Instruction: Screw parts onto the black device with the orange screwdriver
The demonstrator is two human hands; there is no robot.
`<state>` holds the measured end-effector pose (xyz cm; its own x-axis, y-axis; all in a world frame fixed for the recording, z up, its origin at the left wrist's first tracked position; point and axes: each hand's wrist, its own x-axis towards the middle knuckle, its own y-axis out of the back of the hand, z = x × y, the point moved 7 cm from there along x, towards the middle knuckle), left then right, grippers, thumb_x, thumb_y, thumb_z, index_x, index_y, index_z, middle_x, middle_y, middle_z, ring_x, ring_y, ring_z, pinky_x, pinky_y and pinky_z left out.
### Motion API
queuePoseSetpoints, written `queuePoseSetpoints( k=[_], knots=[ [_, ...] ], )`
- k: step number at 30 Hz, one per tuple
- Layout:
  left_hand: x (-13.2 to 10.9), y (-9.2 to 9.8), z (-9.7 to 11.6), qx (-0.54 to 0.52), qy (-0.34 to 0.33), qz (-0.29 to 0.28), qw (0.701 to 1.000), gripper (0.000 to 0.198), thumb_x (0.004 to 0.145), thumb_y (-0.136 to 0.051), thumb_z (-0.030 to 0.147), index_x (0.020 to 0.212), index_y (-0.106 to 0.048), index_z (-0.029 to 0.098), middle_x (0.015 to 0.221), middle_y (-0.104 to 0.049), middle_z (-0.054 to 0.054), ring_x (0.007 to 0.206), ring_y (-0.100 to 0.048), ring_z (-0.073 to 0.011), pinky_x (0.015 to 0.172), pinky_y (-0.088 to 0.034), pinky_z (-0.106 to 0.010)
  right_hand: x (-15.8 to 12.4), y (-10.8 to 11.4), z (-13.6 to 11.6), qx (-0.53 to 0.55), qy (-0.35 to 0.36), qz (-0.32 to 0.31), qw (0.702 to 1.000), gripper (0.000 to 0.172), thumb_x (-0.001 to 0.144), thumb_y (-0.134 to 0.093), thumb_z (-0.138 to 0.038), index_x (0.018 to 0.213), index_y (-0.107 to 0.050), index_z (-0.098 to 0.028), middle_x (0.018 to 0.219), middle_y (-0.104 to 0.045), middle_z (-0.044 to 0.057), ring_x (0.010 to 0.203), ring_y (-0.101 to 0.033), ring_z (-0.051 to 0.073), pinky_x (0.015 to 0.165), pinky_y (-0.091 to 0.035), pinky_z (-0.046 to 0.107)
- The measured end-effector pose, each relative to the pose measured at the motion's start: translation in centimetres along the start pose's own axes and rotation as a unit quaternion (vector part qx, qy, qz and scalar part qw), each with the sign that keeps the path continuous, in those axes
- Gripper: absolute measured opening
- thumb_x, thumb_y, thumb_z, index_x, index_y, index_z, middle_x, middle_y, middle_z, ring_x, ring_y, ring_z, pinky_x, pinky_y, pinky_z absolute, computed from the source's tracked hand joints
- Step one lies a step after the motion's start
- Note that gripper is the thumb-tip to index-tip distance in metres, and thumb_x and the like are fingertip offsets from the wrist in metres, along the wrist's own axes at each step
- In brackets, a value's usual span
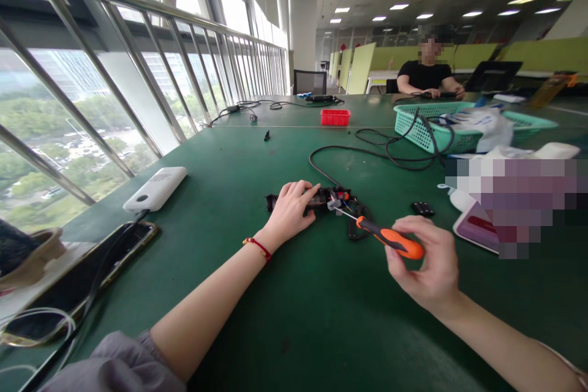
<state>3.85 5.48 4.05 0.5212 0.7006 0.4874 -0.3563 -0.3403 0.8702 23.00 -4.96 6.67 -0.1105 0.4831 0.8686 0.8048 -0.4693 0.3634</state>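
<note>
A black tool body [316, 201], long and narrow, lies on the green table with colored wires and small parts exposed at its right end. My left hand [291, 211] is closed over its left part, pressing it to the table. In my right hand [427, 260] is a screwdriver [390, 237] with an orange and black handle, held by the fingertips. Its thin shaft slants left and its tip reaches the exposed parts; whether it sits in a screw is too small to tell. A black cable [321, 150] runs from the body's right end toward the back.
A red tray [335, 117] and a green basket [416, 130] holding cable and plastic stand farther back. At left lie a white power bank [156, 188] and a phone [78, 282]. A small black part [422, 208] lies at right. A person [427, 70] sits across the table.
</note>
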Motion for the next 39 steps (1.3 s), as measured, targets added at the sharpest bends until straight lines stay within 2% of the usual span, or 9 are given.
queuePoseSetpoints(
  k=[3,8,13,19,23,29,33,35,39],
  knots=[
    [0.0,-0.1,-0.1,0.01,0.005,0.004,1.0,0.058,0.075,-0.049,0.013,0.131,-0.043,0.02,0.113,-0.051,-0.008,0.108,-0.045,-0.0251,0.099,-0.033,-0.043,0.0,0.0,0.2,0.001,-0.004,-0.004,1.0,0.027,0.071,-0.06,-0.019,0.096,-0.051,-0.021,0.08,-0.058,0.004,0.073,-0.06,0.02,0.064,-0.052,0.038],
    [0.0,-0.5,-0.2,0.01,0.004,-0.002,1.0,0.059,0.076,-0.046,0.011,0.134,-0.039,0.019,0.112,-0.052,-0.008,0.106,-0.046,-0.023,0.099,-0.034,-0.04,0.2,-0.4,-1.1,-0.052,0.077,-0.033,0.995,0.034,0.073,-0.061,-0.017,0.104,-0.05,-0.024,0.078,-0.06,0.002,0.071,-0.059,0.019,0.067,-0.05,0.039],
    [-0.1,-0.8,-0.3,0.006,0.005,-0.013,1.0,0.058,0.077,-0.045,0.012,0.134,-0.039,0.017,0.111,-0.055,-0.007,0.102,-0.049,-0.0219,0.098,-0.034,-0.039,0.5,0.0,-0.8,-0.009,0.046,-0.008,0.999,0.039,0.071,-0.06,-0.013,0.106,-0.047,-0.024,0.083,-0.057,0.003,0.076,-0.059,0.02,0.067,-0.049,0.039],
    [-0.1,-0.6,-0.2,-0.001,0.004,-0.018,1.0,0.057,0.078,-0.047,0.019,0.134,-0.038,0.016,0.114,-0.055,-0.008,0.104,-0.049,-0.0229,0.096,-0.034,-0.038,0.5,-0.4,-1.6,-0.059,0.099,-0.036,0.993,0.032,0.074,-0.061,-0.015,0.103,-0.051,-0.023,0.077,-0.06,0.002,0.07,-0.058,0.018,0.073,-0.048,0.042],
    [-0.1,-0.6,-0.2,0.0,0.006,-0.022,1.0,0.059,0.075,-0.045,0.015,0.134,-0.039,0.016,0.113,-0.055,-0.008,0.102,-0.049,-0.0225,0.096,-0.034,-0.038,0.6,0.1,-1.2,-0.034,0.072,-0.006,0.997,0.039,0.073,-0.06,-0.013,0.109,-0.047,-0.024,0.084,-0.058,0.004,0.079,-0.059,0.021,0.07,-0.049,0.04],
    [-0.1,-0.8,-0.4,0.015,0.008,-0.027,1.0,0.058,0.076,-0.041,0.011,0.134,-0.039,0.015,0.112,-0.056,-0.007,0.101,-0.049,-0.0215,0.095,-0.034,-0.037,0.5,-0.3,-1.8,-0.062,0.124,-0.025,0.99,0.03,0.074,-0.062,-0.016,0.102,-0.051,-0.021,0.075,-0.06,0.0,0.064,-0.058,0.016,0.074,-0.049,0.042],
    [-0.1,-0.9,-0.4,0.015,0.005,-0.024,1.0,0.059,0.076,-0.042,0.012,0.135,-0.037,0.016,0.112,-0.056,-0.007,0.101,-0.049,-0.0213,0.095,-0.034,-0.036,0.6,0.1,-1.5,-0.036,0.105,0.006,0.994,0.041,0.071,-0.063,-0.012,0.108,-0.049,-0.021,0.083,-0.06,0.003,0.077,-0.06,0.02,0.072,-0.05,0.041],
    [-0.1,-0.9,-0.4,0.014,0.004,-0.022,1.0,0.059,0.077,-0.043,0.013,0.135,-0.037,0.016,0.112,-0.055,-0.007,0.101,-0.049,-0.0214,0.095,-0.035,-0.037,0.6,0.1,-1.7,-0.027,0.109,0.005,0.994,0.043,0.069,-0.063,-0.011,0.109,-0.048,-0.021,0.082,-0.06,0.003,0.078,-0.06,0.02,0.071,-0.05,0.041],
    [-0.1,-0.9,-0.4,0.015,0.005,-0.02,1.0,0.056,0.079,-0.044,0.015,0.135,-0.038,0.015,0.112,-0.056,-0.007,0.101,-0.049,-0.0214,0.095,-0.035,-0.037,0.5,-0.5,-2.3,-0.054,0.138,-0.037,0.988,0.03,0.073,-0.063,-0.015,0.101,-0.052,-0.02,0.073,-0.061,0.0,0.063,-0.058,0.016,0.075,-0.049,0.043]
  ],
)
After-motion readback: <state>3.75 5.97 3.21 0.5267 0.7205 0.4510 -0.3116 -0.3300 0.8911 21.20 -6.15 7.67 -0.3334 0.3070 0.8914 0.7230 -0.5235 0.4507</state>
